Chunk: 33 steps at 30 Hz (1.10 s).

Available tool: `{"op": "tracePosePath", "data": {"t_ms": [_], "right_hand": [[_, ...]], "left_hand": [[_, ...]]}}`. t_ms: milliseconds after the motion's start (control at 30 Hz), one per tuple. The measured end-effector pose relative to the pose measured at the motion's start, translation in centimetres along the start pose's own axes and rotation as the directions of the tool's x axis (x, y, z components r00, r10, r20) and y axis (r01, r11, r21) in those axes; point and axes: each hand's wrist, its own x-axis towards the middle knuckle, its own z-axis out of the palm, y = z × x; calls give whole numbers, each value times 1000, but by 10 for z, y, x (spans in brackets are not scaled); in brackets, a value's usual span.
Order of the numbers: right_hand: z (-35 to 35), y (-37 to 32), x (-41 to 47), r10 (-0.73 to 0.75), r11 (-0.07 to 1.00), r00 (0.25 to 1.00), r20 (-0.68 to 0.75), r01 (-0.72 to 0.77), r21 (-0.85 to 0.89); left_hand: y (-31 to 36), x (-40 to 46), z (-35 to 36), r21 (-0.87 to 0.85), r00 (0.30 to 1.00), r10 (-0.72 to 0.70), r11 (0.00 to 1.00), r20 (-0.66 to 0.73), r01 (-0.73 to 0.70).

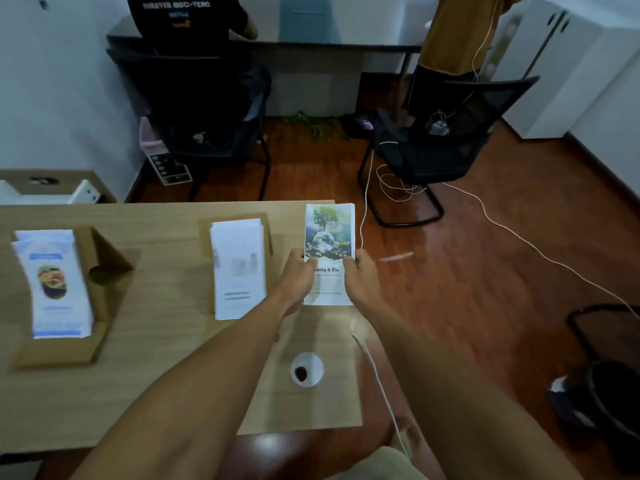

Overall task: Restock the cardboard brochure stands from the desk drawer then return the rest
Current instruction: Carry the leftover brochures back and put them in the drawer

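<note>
Cardboard stands: two; hands: two.

You're in an office: a wooden table with a cable hole, mesh office chairs at 12 and 1 o'clock, a long desk behind them, white cabinets at 2.

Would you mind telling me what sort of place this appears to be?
Probably a shared office: a wooden desk bearing cardboard brochure stands, black mesh office chairs, and a second desk where someone sits.
</note>
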Motion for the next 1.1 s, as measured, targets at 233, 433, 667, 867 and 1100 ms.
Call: {"op": "tracePosePath", "data": {"t_ms": [233,433,667,867,1100], "right_hand": [[-117,39,92,-13,999,991,130,18,-39],[-182,64,155,26,999,983,180,-18,-48],[-207,75,210,60,998,979,193,-61,-2],[-210,67,278,58,998,971,231,-53,-30],[-176,28,407,47,996,968,246,-27,-83]], "left_hand": [[37,37,138,-58,993,-83,995,-86,78],[58,76,216,-67,986,-152,987,-70,148],[78,121,259,-46,981,-156,987,-115,152],[99,176,271,-21,977,-155,988,-145,153],[149,301,258,-90,973,-134,989,-186,119]]}}
